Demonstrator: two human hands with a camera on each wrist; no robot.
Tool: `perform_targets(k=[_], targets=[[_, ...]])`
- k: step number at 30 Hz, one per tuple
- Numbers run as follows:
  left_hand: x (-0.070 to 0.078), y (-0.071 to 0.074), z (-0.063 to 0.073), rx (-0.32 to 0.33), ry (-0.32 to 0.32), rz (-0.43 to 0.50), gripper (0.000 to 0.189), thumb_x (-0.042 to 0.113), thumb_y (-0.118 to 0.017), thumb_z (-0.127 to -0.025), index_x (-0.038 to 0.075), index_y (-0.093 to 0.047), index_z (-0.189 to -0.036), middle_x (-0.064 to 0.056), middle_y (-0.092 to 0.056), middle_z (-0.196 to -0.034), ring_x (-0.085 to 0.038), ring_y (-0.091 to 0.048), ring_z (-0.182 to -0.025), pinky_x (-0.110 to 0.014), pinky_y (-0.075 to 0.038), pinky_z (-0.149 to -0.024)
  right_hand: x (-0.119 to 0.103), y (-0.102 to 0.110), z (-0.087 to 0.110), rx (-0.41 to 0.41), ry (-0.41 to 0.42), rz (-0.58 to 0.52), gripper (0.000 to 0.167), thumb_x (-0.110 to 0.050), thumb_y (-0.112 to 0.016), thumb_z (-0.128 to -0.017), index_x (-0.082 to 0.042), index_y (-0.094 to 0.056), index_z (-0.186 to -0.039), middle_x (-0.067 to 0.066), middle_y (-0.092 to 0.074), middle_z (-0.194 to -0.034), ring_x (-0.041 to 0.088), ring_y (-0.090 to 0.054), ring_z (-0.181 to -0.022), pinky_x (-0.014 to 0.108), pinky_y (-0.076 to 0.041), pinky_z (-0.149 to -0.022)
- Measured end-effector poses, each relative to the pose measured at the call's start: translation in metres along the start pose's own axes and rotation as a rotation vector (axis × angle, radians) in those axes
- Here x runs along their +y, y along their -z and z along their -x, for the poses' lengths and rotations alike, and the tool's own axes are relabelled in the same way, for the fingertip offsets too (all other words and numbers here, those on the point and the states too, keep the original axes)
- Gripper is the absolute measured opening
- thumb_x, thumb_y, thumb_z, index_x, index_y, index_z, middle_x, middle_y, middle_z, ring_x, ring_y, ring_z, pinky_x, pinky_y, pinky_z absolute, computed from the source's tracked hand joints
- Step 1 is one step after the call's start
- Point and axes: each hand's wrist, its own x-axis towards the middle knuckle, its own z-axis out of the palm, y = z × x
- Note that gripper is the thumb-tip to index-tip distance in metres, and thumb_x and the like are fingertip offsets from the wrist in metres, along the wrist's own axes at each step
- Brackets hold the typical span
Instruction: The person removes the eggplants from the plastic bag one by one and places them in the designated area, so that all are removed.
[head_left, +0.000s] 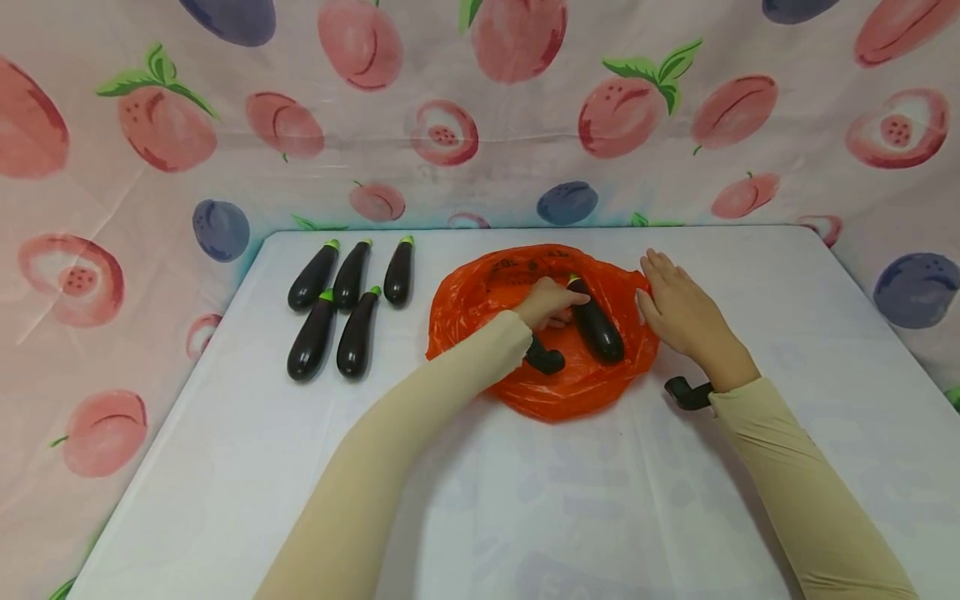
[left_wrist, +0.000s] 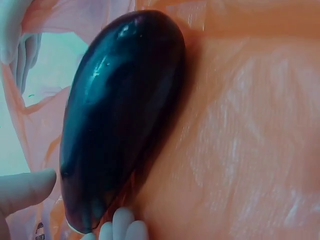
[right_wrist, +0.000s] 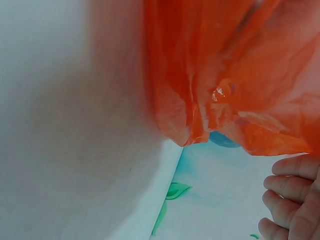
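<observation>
An orange plastic bag [head_left: 555, 392] lies on the table with its mouth spread wide. One dark eggplant [head_left: 597, 329] with a green stem end rests inside, toward its right side. My left hand [head_left: 551, 302] reaches into the bag and grips this eggplant near the stem end, thumb on one side and fingers on the other. In the left wrist view the eggplant's [left_wrist: 120, 110] broad end points away from the hand. My right hand [head_left: 678, 308] stands at the bag's right rim with straight fingers. The right wrist view shows its fingers [right_wrist: 290, 187] just beside the bag [right_wrist: 200, 75].
Several more eggplants [head_left: 354, 333] lie in two rows on the left of the white table [head_left: 225, 467]. Behind the table hangs a cloth [head_left: 480, 108] printed with fruit. A black device [head_left: 686, 393] is worn at the right wrist, another [head_left: 545, 358] at the left.
</observation>
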Motion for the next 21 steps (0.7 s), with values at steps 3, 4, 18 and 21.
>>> perform_targets(k=[3,4,18,21], targets=[[0.0,-0.0032,-0.001,0.005,-0.01,0.029,0.034,0.017,-0.069,-0.086,-0.001,-0.059,-0.112,-0.015,-0.063,-0.114,-0.031,-0.064,-0.099,-0.042,-0.054,-0.09,-0.0005,0.0007,0.0003,-0.003,-0.004,0.0,0.06,-0.024,-0.035,-0.1,0.009,-0.018,-0.146,0.027,-0.015,-0.154,0.042,-0.013,-0.143,0.056,-0.013,-0.116],[0.0,-0.004,-0.0013,0.001,-0.013,0.041,0.032,0.016,-0.069,-0.086,-0.002,-0.06,-0.111,-0.016,-0.064,-0.113,-0.032,-0.064,-0.099,-0.043,-0.054,-0.09,-0.0007,0.001,0.0004,-0.005,-0.007,0.001,0.06,-0.024,-0.034,-0.1,0.009,-0.017,-0.146,0.027,-0.015,-0.154,0.042,-0.013,-0.143,0.056,-0.013,-0.116],[-0.0023,-0.0042,-0.0066,-0.081,0.046,0.169,0.042,0.012,-0.064,-0.088,-0.004,-0.055,-0.125,-0.018,-0.059,-0.126,-0.033,-0.06,-0.113,-0.041,-0.05,-0.097,0.0005,0.0007,-0.0008,0.001,-0.012,-0.001,0.059,-0.024,-0.034,-0.1,0.009,-0.018,-0.146,0.027,-0.016,-0.153,0.042,-0.014,-0.143,0.056,-0.013,-0.116],[-0.0014,-0.0046,-0.0053,-0.103,0.058,0.182,0.043,0.013,-0.064,-0.089,-0.003,-0.053,-0.127,-0.02,-0.058,-0.127,-0.034,-0.059,-0.114,-0.041,-0.049,-0.098,0.0003,0.0005,-0.0007,-0.004,-0.016,-0.006,0.06,-0.024,-0.035,-0.1,0.009,-0.018,-0.146,0.027,-0.015,-0.154,0.042,-0.013,-0.143,0.056,-0.012,-0.117]])
